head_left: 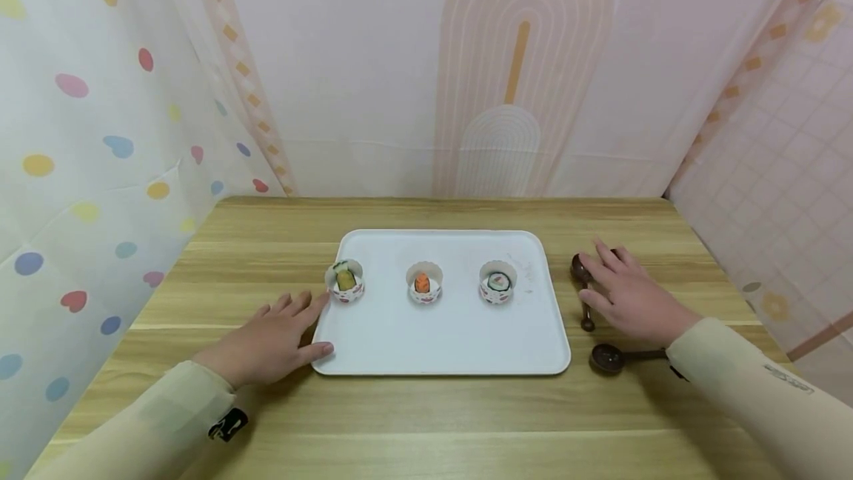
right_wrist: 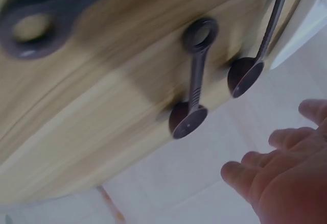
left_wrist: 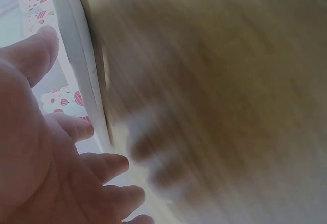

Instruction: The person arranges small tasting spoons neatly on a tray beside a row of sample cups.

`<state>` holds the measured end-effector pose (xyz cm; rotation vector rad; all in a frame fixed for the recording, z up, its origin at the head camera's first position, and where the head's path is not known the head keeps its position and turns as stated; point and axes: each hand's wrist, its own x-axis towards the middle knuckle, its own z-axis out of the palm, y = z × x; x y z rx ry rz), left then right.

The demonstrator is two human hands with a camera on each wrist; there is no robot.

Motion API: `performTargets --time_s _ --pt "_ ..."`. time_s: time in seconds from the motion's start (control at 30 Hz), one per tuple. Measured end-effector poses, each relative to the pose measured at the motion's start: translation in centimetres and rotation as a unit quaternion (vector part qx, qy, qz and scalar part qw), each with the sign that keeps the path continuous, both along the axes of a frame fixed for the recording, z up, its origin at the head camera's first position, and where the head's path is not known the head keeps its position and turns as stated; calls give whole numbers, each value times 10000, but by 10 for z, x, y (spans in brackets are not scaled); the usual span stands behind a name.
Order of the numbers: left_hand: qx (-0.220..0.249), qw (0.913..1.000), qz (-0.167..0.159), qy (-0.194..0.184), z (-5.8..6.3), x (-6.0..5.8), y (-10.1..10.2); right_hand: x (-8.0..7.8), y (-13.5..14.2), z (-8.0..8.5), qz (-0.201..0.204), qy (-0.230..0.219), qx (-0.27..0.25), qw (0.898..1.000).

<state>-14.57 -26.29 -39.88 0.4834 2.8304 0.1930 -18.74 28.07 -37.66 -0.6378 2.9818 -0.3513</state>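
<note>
Both hands are empty, fingers loosely spread: the left hand at the edge of a white, round-cornered tray, the right hand over brown, ring-handled measuring spoons on the wood-grained tabletop. Between the hands, on the tray, three scalloped, printed cups hold a yellow-green piece nearest the left, an orange piece midway and a round white roll nearest the right.

- tray on the table, between left hand and right hand;
- left cup, middle cup and right cup in a row on the tray, a sushi piece in each;
- left spoon and right spoon side by side on the table, right of the tray;
- near spoon in front of them;
- curtain behind the table
</note>
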Motion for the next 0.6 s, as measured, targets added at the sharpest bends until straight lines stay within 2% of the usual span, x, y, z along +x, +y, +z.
performTargets --time_s 0.3,0.6 --pt "131 9996 31 -253 0 1 -1 10 20 3 -130 -243 74 9996" --pt "173 9994 81 -283 -1 2 0 16 34 1 457 96 191 9987"
